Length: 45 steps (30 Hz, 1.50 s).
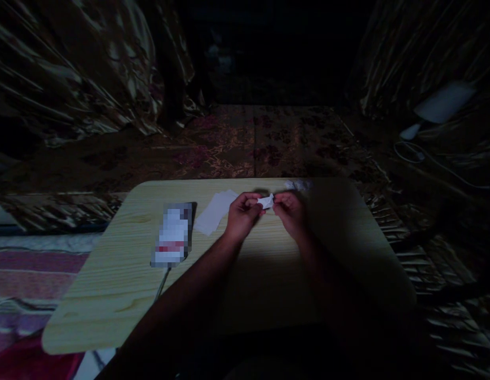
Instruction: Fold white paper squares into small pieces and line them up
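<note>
White paper [266,202] between both hands [242,213] [291,211]

a pale table [110,285] bears a phone [172,235], paper slips [215,214], crumpled bits [298,185].

Phone [171,235]: on the worktop [110,274], left side; cable [162,284] at its near end;
Paper sheets [213,212]: between phone and left hand [245,214];
Paper piece [266,202]: between left hand and right hand [289,212];
Small pieces [298,185]: at worktop's far edge, behind right hand.
</note>
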Each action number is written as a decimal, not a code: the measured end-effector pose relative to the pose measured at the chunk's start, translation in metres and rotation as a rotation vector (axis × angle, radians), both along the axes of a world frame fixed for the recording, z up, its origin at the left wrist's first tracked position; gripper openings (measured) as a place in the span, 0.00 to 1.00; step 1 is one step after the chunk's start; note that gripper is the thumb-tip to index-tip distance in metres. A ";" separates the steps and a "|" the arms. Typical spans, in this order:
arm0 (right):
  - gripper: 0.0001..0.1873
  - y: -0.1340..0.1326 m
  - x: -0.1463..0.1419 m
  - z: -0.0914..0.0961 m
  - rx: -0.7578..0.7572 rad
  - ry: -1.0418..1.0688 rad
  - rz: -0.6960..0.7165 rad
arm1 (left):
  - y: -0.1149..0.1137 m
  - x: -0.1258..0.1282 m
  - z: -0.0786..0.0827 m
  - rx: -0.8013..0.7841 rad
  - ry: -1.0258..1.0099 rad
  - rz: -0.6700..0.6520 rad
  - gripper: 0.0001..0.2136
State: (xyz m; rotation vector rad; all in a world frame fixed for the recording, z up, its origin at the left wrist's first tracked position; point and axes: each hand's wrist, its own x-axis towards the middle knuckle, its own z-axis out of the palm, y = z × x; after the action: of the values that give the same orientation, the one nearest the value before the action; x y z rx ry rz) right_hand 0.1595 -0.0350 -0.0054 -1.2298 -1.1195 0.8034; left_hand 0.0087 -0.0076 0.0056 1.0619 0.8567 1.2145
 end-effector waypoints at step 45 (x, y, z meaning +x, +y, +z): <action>0.17 -0.015 -0.009 0.006 0.165 -0.481 -0.063 | 0.002 -0.001 -0.003 0.003 0.026 0.023 0.16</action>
State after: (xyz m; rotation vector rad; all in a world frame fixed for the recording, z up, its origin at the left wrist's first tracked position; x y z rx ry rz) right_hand 0.1502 -0.0496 0.0007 -1.3464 -1.4912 0.3617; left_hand 0.0075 -0.0055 0.0026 1.0751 0.8888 1.2240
